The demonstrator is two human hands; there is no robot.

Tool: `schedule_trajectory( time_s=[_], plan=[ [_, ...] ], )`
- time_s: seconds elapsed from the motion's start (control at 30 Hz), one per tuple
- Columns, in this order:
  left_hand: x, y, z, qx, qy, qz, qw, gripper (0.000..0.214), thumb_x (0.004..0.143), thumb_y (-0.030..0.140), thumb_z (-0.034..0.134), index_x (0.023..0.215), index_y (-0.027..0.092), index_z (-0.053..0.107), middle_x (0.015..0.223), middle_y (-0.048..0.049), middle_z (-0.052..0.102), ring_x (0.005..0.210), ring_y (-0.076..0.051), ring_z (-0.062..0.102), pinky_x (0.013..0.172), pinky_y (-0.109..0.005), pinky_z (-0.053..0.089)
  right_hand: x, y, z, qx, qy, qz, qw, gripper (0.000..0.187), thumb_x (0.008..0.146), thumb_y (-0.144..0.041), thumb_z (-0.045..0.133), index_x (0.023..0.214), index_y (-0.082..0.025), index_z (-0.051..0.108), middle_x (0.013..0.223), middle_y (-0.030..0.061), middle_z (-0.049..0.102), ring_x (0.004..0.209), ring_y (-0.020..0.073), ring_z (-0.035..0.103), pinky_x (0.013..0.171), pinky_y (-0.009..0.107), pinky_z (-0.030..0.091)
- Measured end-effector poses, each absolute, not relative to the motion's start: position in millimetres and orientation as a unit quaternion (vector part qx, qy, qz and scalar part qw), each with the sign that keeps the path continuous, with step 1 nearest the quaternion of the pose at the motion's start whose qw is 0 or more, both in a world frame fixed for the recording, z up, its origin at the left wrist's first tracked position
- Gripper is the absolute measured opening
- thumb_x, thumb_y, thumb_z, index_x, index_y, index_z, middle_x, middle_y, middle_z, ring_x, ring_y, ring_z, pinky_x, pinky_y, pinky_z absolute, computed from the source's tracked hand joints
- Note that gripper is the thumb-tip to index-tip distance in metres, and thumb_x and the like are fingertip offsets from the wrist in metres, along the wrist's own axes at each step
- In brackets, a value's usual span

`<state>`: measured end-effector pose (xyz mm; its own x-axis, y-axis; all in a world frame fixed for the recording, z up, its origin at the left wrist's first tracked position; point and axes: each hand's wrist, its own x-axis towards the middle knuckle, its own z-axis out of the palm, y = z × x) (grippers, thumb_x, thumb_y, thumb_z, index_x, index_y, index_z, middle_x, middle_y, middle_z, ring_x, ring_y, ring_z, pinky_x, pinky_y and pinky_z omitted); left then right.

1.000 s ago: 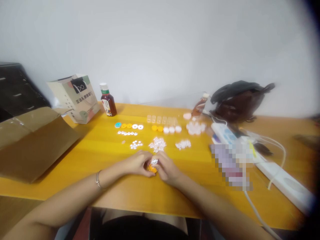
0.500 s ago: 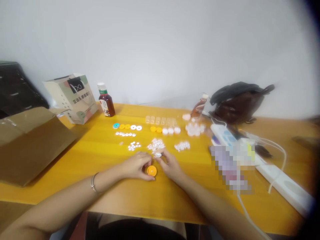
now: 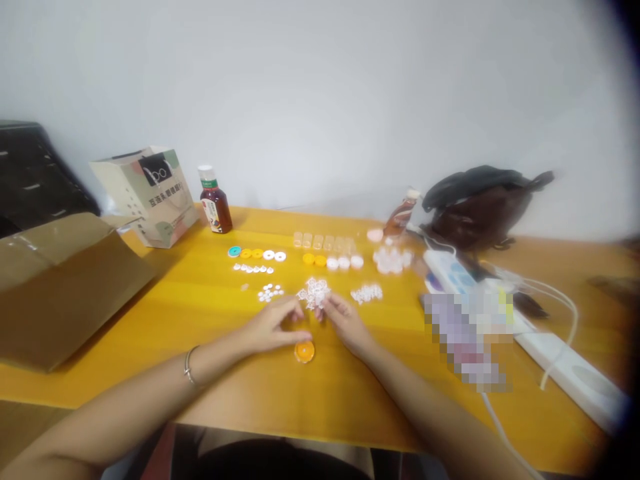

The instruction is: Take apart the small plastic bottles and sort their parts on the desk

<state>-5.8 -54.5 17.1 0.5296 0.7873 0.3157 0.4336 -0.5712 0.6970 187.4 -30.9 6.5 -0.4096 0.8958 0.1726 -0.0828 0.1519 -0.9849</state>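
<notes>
An orange round cap (image 3: pixel 305 351) with a pale, clear-looking rim lies on the table close to me. My left hand (image 3: pixel 275 325) is beside it, fingers curved and thumb stretched out just above the cap, with a gap between them and nothing held. My right hand (image 3: pixel 345 325) has thumb and fingertips pinched together at the front edge of a pile of small white openwork pieces (image 3: pixel 313 291). What sits in that pinch blurs into the pile. Small white discs (image 3: pixel 270 292) lie to the left of the pile, and small whitish bits (image 3: pixel 367 293) to the right.
Behind are rows of coloured rings (image 3: pixel 257 254), orange and white caps (image 3: pixel 320 261), clear cups (image 3: pixel 318 243) and clear flower-shaped pieces (image 3: pixel 393 259). A sauce bottle (image 3: pixel 216 205), paper bag (image 3: pixel 165 200) and cardboard box (image 3: pixel 60 287) stand left; a power strip (image 3: pixel 565 367) and dark bag (image 3: pixel 475 207) are right.
My left fingers have come off the orange cap, which now lies slightly nearer me. My right fingertips, earlier showing a white piece, have shifted to the edge of the white pile.
</notes>
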Motion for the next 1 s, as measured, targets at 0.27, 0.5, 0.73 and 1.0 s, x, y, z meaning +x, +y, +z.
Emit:
schedule_trajectory(
  time_s=[0.27,0.5,0.73,1.0],
  plan=[
    [10.7,-43.8,16.3,0.717,0.302,0.474,0.413,0.024,0.082,0.031,0.056,0.101,0.016,0.06,0.094,-0.0073,0.057,0.088,-0.016,0.056,0.081,-0.03,0.044,185.3,-34.6,6.9,-0.244,-0.524,0.718,0.388,0.024,0.074,-0.041,0.065,0.068,-0.017,0.061,0.06,-0.0011,0.059,0.055,0.0083,0.051,0.053,0.02,0.04],
    [11.8,-43.0,9.6,0.738,0.33,0.498,0.314,0.019,0.079,0.025,0.06,0.096,0.016,0.061,0.095,-0.0076,0.06,0.09,-0.017,0.057,0.081,-0.031,0.047,185.9,-32.2,9.8,-0.295,-0.477,0.727,0.396,0.022,0.068,-0.036,0.071,0.077,-0.017,0.066,0.063,0.0003,0.066,0.056,0.0095,0.059,0.058,0.022,0.046],
    [5.9,-52.7,13.2,0.815,0.317,0.458,0.161,0.024,0.081,0.022,0.057,0.105,0.018,0.057,0.099,-0.0084,0.063,0.093,-0.018,0.058,0.083,-0.034,0.047,182.3,-34.6,9.2,-0.337,-0.49,0.679,0.43,0.02,0.066,-0.034,0.072,0.075,-0.017,0.067,0.065,-0.0006,0.067,0.059,0.0107,0.061,0.065,0.025,0.049],
    [1.1,-50.1,12.2,0.85,0.316,0.413,0.088,0.022,0.085,0.02,0.052,0.107,0.017,0.055,0.096,-0.0079,0.063,0.089,-0.016,0.057,0.078,-0.031,0.048,183.0,-37.2,15.6,-0.373,-0.54,0.621,0.428,0.021,0.065,-0.037,0.07,0.075,-0.019,0.069,0.067,-0.001,0.069,0.062,0.0119,0.062,0.07,0.028,0.051]
  ],
)
